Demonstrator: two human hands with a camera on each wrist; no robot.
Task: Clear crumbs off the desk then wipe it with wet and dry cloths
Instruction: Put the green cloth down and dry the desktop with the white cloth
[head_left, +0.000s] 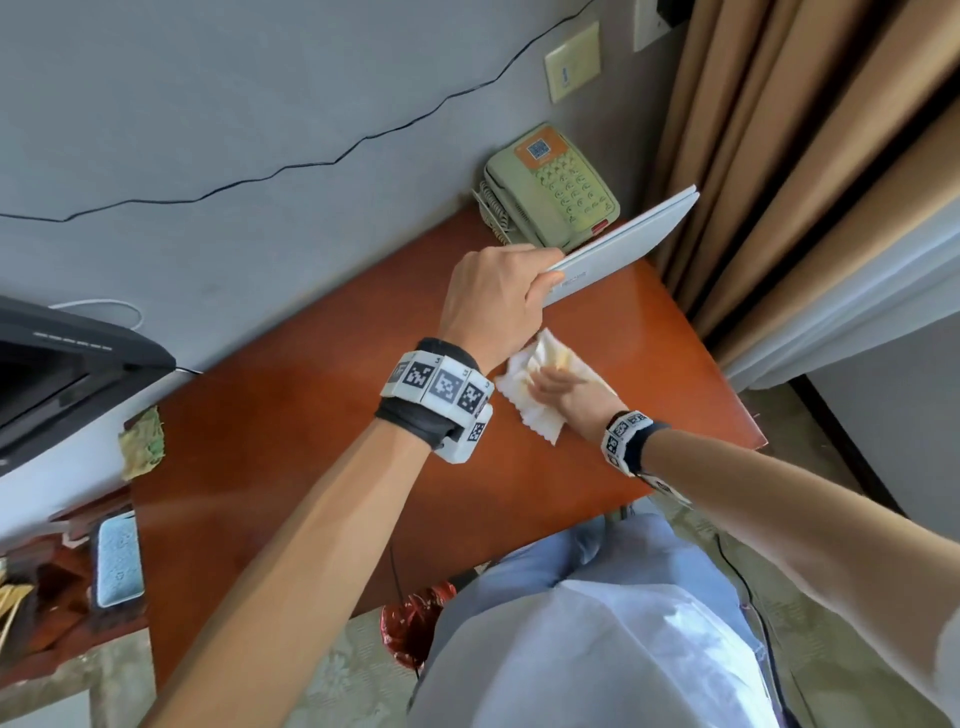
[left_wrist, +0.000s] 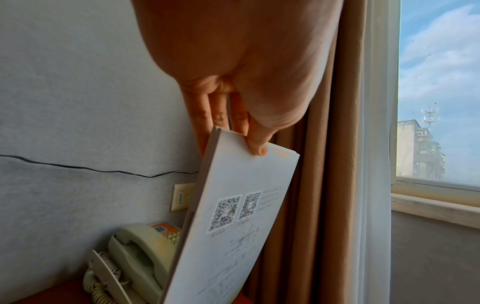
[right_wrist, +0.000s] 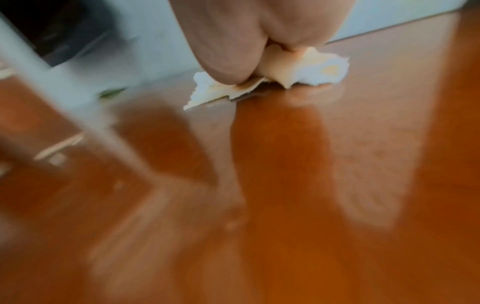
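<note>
My left hand (head_left: 498, 296) grips a thin white book (head_left: 623, 244) by its near corner and holds it tilted up off the red-brown desk (head_left: 311, 441). In the left wrist view the thumb lies on the cover of the book (left_wrist: 233, 226), which shows two QR codes, and the fingers are behind it. Below the raised book, my right hand (head_left: 558, 387) holds a crumpled white cloth (head_left: 524, 415) down on the desk. The right wrist view is blurred; there the right hand (right_wrist: 233, 51) bunches the cloth (right_wrist: 317, 72) against the glossy desk (right_wrist: 285, 185).
A pale green telephone (head_left: 556, 192) stands at the desk's far corner by the wall, beside tan curtains (head_left: 779, 182). A yellow-green rag (head_left: 143, 441) lies at the desk's left edge under a white and black appliance (head_left: 62, 364). A red wrapper (head_left: 415, 623) hangs below the near edge.
</note>
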